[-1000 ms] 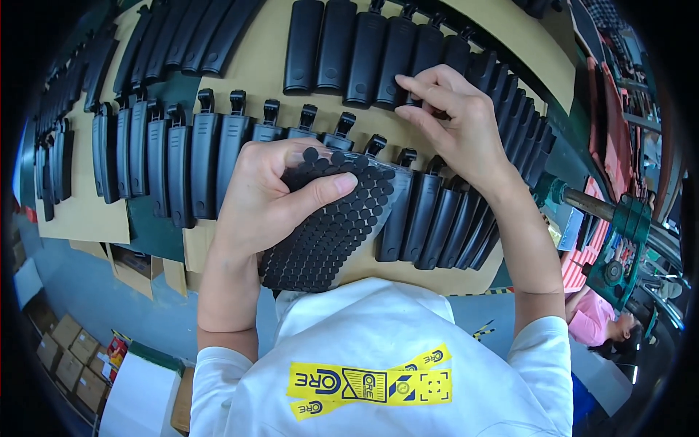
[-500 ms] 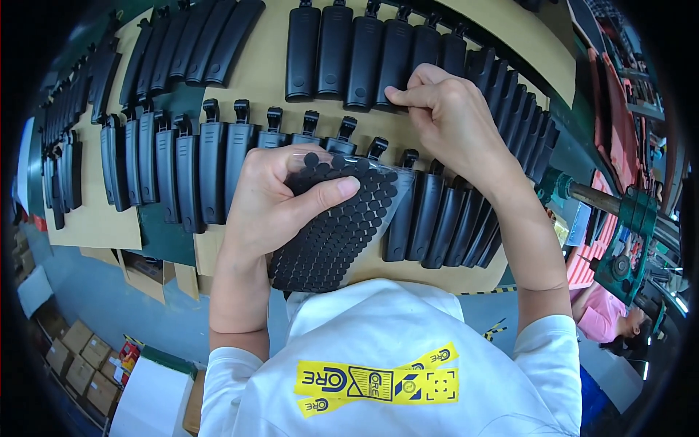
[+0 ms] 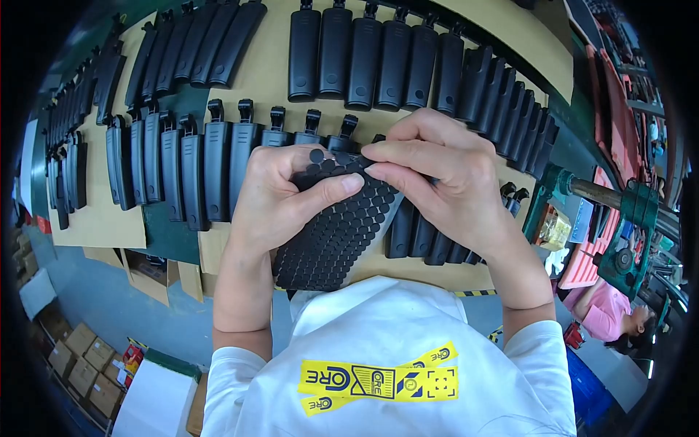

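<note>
In front of my chest is a clear sheet of black round pads [image 3: 328,240], tilted, with its lower end near my shirt. My left hand [image 3: 280,197] is closed on its upper left part, thumb lying across the pads. At the sheet's upper right edge, my right hand [image 3: 451,178] pinches a pad between thumb and forefinger; the fingertips hide most of it. Beyond the hands lie long black plastic parts [image 3: 362,62] with small clip-like ends, several showing a round spot near the near end. Closer parts [image 3: 244,153] are partly covered by my hands and the sheet.
Brown cardboard [image 3: 280,102] covers much of the green table [image 3: 171,237]. More black parts [image 3: 69,171] stand in rows at the left. A green metal clamp-like fixture [image 3: 626,233] is on the right, with a person in pink [image 3: 601,313] beyond. Cartons [image 3: 98,357] are stacked lower left.
My right hand has come back from the far row of black parts to the sheet's upper edge and now pinches there. My left hand keeps its hold on the sheet.
</note>
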Tool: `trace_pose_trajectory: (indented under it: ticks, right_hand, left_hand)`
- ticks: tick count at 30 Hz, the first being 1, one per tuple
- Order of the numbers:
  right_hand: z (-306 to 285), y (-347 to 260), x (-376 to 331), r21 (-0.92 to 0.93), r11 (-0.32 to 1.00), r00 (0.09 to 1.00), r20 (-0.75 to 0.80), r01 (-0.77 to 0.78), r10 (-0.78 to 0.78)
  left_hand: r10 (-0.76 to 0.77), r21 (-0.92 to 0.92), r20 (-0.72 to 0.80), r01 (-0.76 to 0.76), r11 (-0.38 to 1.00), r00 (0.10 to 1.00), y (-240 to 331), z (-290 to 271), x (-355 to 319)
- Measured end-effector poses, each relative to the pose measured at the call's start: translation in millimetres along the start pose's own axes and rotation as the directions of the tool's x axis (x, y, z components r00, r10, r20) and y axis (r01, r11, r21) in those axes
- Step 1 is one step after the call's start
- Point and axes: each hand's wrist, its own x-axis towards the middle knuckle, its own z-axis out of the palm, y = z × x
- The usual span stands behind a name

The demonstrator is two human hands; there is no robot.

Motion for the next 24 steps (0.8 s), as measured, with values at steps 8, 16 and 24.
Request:
trace_pose_trajectory:
  ticks: [8, 16, 24]
  right_hand:
    - [-6, -6, 8, -0.162, 0.973, 0.985, 0.073, 0.165, -0.155]
    - [-3, -7, 2, -0.203, 0.962, 0.981, -0.029, 0.184, -0.194]
    - [-51, 56, 33, -0.091, 0.939, 0.941, 0.033, -0.333, 0.337]
  left_hand:
    - [-0.033, 0.081, 0.02, 0.031, 0.996, 0.999, 2, 1, -1]
    - [-0.021, 0.005, 0.035, 0.021, 1.0, 0.999, 4, 0, 2]
    - [0.006, 0.064, 0.026, -0.008, 0.998, 1.0, 6, 1, 1]
